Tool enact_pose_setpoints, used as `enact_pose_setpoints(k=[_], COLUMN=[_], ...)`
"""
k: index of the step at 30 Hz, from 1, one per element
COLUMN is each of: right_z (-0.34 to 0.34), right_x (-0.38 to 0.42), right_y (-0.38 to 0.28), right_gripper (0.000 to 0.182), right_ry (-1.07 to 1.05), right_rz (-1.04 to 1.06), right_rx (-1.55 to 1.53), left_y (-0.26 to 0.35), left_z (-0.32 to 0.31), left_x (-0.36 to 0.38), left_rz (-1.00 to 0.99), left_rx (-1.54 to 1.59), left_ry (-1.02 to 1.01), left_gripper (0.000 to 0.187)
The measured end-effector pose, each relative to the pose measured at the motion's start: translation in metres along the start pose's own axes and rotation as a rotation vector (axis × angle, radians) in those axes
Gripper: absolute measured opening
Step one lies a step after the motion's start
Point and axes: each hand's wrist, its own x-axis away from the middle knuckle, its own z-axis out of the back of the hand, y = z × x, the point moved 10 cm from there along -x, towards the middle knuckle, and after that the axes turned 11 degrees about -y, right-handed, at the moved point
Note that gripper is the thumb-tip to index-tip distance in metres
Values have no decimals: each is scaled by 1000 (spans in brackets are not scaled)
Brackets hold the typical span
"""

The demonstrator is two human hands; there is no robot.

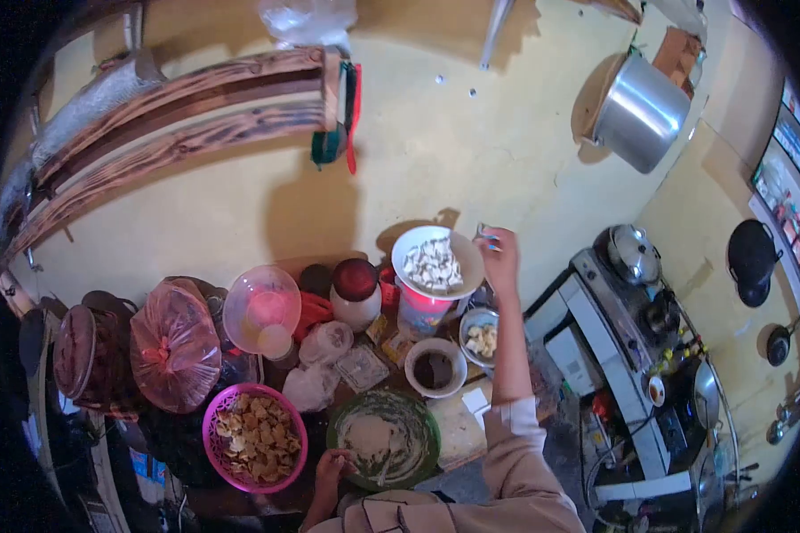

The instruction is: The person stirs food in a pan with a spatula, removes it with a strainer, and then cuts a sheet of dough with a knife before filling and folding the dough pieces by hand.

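Note:
My left hand (332,467) is closed on the left rim of a green bowl (430,444) at the front of the table. Pale, floury batter coats the inside of this bowl, and a spoon (384,469) rests in it. My right arm reaches far forward, and my right hand (498,252) is raised beside a white bowl (473,269) of white chunks (433,264). Its fingers are pinched together; what they hold is too small to make out. Beneath the white bowl stands a patterned container (420,315).
Near the green bowl are a pink basket (300,444) of brown pieces, a bowl of dark liquid (434,369) and a bowl of pale pieces (482,341). Plastic bags (176,346) crowd the left. A stove (627,333) stands right; a wooden shelf (196,124) hangs above.

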Motion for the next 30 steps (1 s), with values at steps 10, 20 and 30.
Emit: enact_pose_setpoints(k=[10, 20, 30], right_z=[72, 53, 40], right_x=[390, 346, 353], right_y=[88, 118, 156], right_gripper=[5, 42, 74], right_ry=[-614, -488, -761], right_rz=[-957, -765, -1086], right_rx=[293, 928, 964], left_y=[-6, -13, -23], left_z=[-14, -23, -5], left_x=[-27, -19, -10], left_rz=[21, 76, 33], left_rx=[-103, -165, -117], left_ry=[-72, -108, -34], left_gripper=[19, 20, 18])
